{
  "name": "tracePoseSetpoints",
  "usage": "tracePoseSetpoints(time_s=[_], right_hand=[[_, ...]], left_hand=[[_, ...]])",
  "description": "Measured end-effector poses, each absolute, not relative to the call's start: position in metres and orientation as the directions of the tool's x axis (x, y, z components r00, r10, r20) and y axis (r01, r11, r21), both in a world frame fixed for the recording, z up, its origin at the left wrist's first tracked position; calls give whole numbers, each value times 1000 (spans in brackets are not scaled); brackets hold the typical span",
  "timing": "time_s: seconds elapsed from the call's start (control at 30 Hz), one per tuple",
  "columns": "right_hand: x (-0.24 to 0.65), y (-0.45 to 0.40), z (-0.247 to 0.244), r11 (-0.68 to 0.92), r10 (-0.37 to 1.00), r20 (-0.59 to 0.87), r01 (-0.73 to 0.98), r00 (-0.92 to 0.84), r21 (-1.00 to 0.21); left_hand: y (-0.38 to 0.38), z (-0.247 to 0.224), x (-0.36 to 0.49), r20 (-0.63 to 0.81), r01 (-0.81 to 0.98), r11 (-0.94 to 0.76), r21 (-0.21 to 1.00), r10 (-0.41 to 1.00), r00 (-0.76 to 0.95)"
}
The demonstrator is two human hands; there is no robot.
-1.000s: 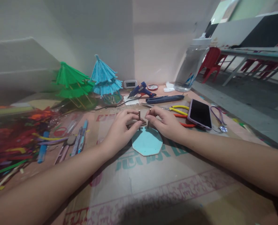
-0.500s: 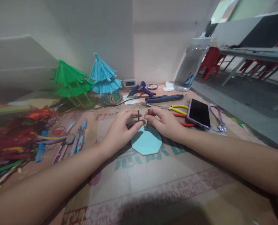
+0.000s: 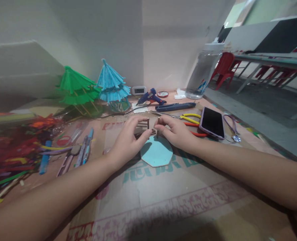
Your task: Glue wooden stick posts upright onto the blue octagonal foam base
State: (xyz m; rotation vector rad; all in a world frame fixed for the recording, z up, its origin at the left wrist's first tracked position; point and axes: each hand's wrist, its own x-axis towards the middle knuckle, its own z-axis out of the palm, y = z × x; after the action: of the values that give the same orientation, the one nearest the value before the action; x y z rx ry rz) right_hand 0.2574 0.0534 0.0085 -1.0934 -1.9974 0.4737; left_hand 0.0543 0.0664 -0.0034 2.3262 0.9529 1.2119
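Observation:
A light-blue octagonal board (image 3: 156, 152) lies flat on the cardboard-covered table. At its far edge my left hand (image 3: 135, 134) curls round a small brown stick frame (image 3: 148, 124), with the index finger at the top of an upright stick and the thumb near the crosspieces. My right hand (image 3: 172, 130) pinches a second upright brown stick (image 3: 159, 119) between thumb and fingers, just right of the frame. The stick's lower end meets the board's far part; whether it is fixed there cannot be made out.
Behind stand green (image 3: 75, 87) and blue (image 3: 113, 82) paper-roofed models, a glue gun (image 3: 151, 96) and a water bottle (image 3: 203, 72). Pliers (image 3: 191, 118) and a phone (image 3: 212, 123) lie right. Pens (image 3: 87, 145) and colourful scraps (image 3: 10, 157) lie left.
My left index finger has risen to the top of the upright stick, and the left hand's hold looks more open. My right hand stays almost in place on its stick.

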Motion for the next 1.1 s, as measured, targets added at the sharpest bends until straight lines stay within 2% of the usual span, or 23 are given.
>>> tracePoseSetpoints(time_s=[0.17, 0.37, 0.53, 0.77, 1.0, 1.1], right_hand=[[259, 53, 0, 645, 763, 567, 415, -309, -642], [260, 50, 2, 784, 591, 749, 430, -300, -447], [260, 48, 7, 818, 534, 761, 453, -368, -355], [260, 49, 3, 765, 611, 735, 459, -294, -452], [257, 50, 5, 618, 776, 578, 489, -253, -616], [258, 50, 6, 602, 791, 554, 490, -258, -631]], left_hand=[[65, -2, 55, 578, 394, -707, 587, 707, 408], [64, -2, 55, 562, 394, -685, 613, 728, 392], [65, -2, 55, 559, 389, -690, 611, 723, 405], [65, -2, 55, 567, 391, -704, 593, 709, 419], [67, -2, 54, 593, 390, -734, 556, 679, 434], [67, -2, 54, 590, 394, -732, 556, 682, 433]])
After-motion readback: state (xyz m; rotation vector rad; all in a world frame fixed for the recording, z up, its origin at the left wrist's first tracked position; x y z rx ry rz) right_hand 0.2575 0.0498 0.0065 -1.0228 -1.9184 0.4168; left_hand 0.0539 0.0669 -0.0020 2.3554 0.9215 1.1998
